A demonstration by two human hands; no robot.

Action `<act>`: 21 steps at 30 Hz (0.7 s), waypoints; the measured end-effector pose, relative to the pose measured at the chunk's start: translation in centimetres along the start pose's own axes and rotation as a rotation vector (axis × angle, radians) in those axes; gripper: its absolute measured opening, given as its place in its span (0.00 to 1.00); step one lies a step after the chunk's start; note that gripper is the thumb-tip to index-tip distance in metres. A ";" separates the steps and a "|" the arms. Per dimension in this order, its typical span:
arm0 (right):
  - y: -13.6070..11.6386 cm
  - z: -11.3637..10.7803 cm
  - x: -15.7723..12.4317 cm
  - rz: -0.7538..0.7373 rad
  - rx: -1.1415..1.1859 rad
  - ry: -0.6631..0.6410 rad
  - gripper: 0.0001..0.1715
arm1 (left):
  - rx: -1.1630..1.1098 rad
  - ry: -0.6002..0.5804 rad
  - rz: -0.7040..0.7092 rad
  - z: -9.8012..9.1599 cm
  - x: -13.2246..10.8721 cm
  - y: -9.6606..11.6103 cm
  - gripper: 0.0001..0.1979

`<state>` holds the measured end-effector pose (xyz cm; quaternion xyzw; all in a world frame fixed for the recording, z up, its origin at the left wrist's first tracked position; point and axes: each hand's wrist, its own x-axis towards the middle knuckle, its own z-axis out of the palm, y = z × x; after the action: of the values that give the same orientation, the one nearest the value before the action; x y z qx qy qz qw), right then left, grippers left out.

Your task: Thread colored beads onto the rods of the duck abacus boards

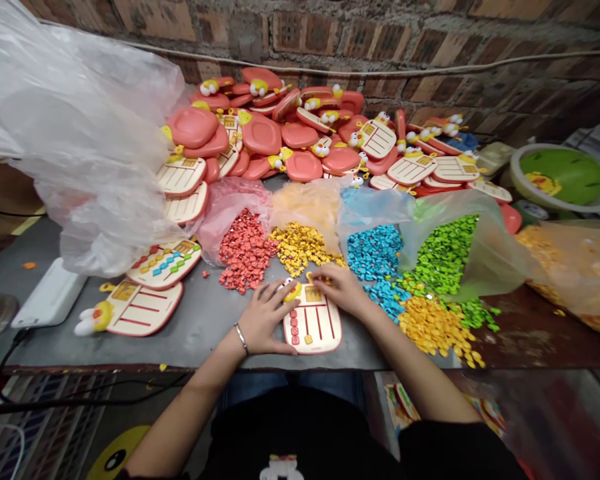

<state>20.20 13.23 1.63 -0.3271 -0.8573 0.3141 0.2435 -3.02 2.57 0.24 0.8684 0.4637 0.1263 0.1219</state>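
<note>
Left hand (264,318) fingers spread, pressing bead board (314,328) edge, partly hiding yellow chick head (293,291); right hand (338,287) covers top edge, fingertip grip unclear.

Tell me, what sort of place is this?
Probably a small toy-assembly workshop: heaps of red and cream toy boards, bags of small pieces sorted by colour, and a bare brick wall behind the bench.

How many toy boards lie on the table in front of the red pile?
3: one board between left hand and right hand, two boards to their left; the plastic bag may hide others.
</note>
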 end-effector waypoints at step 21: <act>3.1 0.8 2.1 0.014 -0.503 0.117 0.07 | -0.006 0.024 0.015 0.5 -0.2 -0.2 0.49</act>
<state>19.58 16.23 -0.62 -0.4011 -0.8906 0.0734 0.2014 -3.09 2.50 -0.34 0.8699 0.4583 0.1392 0.1179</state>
